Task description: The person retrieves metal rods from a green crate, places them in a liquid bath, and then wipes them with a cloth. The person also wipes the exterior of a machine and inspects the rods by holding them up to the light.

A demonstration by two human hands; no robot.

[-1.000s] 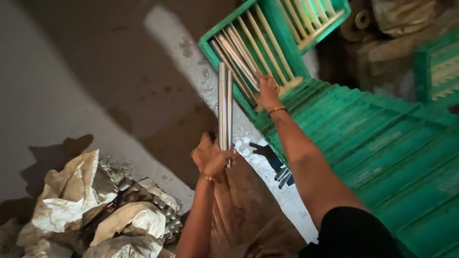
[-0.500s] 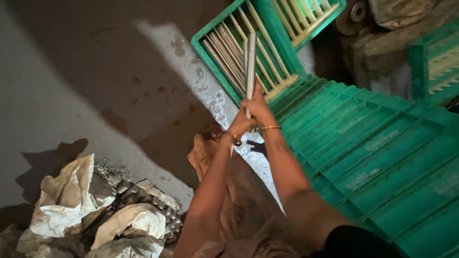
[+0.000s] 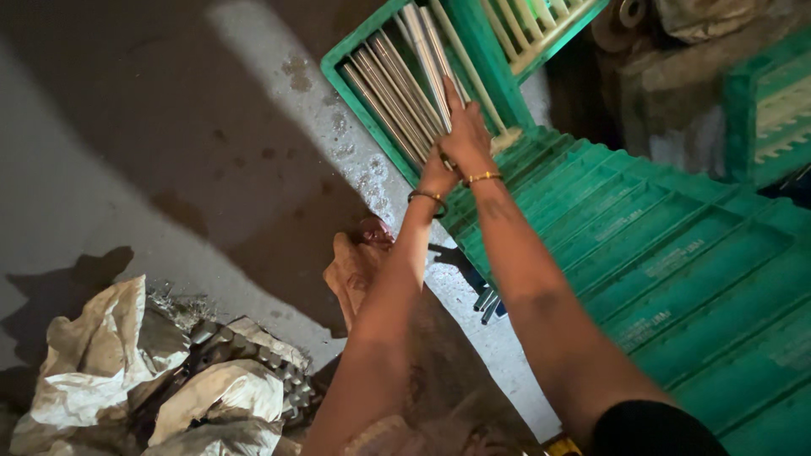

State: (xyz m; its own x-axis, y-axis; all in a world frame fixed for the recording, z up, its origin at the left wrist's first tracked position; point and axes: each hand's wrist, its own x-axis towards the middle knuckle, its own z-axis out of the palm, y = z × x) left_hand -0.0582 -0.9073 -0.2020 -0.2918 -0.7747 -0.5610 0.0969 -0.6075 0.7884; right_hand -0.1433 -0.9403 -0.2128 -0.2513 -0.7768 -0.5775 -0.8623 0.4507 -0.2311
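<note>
While both hands meet over the green crate (image 3: 355, 84), right hand (image 3: 470, 135) and left hand (image 3: 436, 173) clasp metal rods (image 3: 427, 59) above it; dim concrete floor (image 3: 169, 169), stained; crumpled sacks (image 3: 110, 380) lower left.

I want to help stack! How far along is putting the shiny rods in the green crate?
Done: several metal rods already lie in the green crate. In hand: the right hand and left hand hold a bundle of rods over that crate. Left: a few rods on the floor.
</note>
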